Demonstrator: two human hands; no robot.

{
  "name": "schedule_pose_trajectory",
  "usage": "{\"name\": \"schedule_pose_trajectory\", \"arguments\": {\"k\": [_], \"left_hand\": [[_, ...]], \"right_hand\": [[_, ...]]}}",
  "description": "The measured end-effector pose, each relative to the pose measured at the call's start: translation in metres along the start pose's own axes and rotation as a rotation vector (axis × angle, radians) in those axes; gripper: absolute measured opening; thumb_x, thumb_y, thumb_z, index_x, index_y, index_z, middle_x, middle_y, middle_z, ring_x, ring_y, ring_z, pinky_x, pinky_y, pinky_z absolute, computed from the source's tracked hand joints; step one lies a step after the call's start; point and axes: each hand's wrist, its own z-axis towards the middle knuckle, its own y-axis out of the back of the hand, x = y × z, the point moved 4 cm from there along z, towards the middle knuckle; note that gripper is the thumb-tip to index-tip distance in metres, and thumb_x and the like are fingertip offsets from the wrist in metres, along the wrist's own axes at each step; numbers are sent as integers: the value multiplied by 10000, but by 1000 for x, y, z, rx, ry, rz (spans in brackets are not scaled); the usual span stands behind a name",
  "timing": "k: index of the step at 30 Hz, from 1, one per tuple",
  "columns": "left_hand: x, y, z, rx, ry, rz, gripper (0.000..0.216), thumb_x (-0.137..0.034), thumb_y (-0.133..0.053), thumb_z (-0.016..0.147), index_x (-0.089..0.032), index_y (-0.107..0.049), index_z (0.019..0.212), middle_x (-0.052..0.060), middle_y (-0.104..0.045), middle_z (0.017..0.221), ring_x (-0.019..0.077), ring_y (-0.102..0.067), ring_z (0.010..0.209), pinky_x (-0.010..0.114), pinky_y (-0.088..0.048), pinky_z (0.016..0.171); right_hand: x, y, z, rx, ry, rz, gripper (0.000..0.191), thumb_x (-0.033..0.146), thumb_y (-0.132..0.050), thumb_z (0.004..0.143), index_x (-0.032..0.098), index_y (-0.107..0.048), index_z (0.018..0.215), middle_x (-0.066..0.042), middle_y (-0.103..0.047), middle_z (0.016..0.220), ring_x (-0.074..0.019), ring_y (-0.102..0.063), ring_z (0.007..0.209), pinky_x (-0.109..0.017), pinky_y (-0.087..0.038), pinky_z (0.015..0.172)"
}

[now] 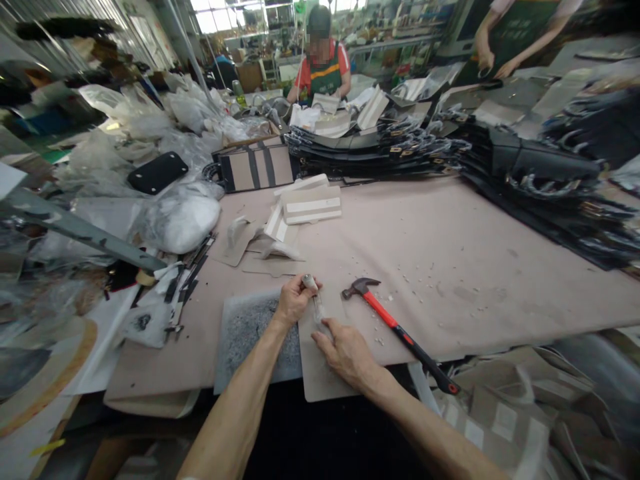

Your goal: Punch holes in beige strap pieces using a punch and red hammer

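Observation:
My left hand [294, 300] is closed round a short metal punch [314, 297] that stands tilted on a beige cut piece [320, 373]. My right hand [345, 350] lies on that piece beside the punch tip, fingers pressed down and holding it flat. The piece lies partly over a scuffed grey cutting pad [245, 333] at the table's near edge. A hammer [397, 327] with a red and black handle lies just right of my hands, its head toward the punch.
Beige parts [305, 203] are stacked mid-table, and a striped bag panel [255, 168] stands behind them. Black bags and straps [540, 180] pile up at the right and back. Plastic wrap [175, 217] clutters the left. A person in a green apron [323, 67] works opposite; another [515, 33] stands far right.

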Motion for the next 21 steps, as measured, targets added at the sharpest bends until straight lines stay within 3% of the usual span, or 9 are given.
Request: {"name": "schedule_pose_trajectory", "arguments": {"k": [5, 8, 11, 16, 21], "left_hand": [[-1, 0, -2, 38, 15, -3, 339, -363, -773, 740, -152, -655, 978, 70, -762, 885, 189, -707, 828, 275, -552, 740], [0, 1, -2, 42, 12, 9, 341, -366, -774, 744, -149, -657, 979, 77, -765, 892, 186, -704, 813, 272, -546, 729], [1, 1, -1, 26, 4, 22, 332, -368, -765, 753, -151, -658, 980, 76, -765, 894, 187, -704, 816, 273, -544, 725], [4, 0, -1, 24, 12, 19, 348, -385, -776, 738, -161, -656, 976, 71, -760, 897, 201, -710, 852, 285, -547, 747], [7, -1, -1, 39, -11, 61, 295, -353, -745, 761, -168, -658, 974, 68, -753, 907, 196, -700, 854, 291, -542, 769]], "right_hand": [[-26, 19, 3, -164, 17, 148, 402, 421, -416, 1003, 163, -602, 1249, -97, -713, 1021, -210, -666, 933, -304, -470, 823], [-57, 42, 3, -357, -45, 2, 372, 394, -447, 986, 136, -609, 1199, -119, -667, 1037, -229, -626, 934, -337, -464, 847], [-88, 61, -2, -428, -110, -250, 344, 375, -490, 971, 126, -617, 1171, -149, -625, 1086, -257, -589, 985, -355, -448, 850], [-119, 66, -11, -282, -205, -508, 282, 355, -535, 951, 125, -636, 1081, -145, -612, 1010, -273, -589, 922, -353, -423, 779], [-126, 62, -10, -159, -243, -381, 145, 272, -515, 940, 145, -577, 973, -97, -610, 898, -222, -595, 820, -305, -391, 687]]}}
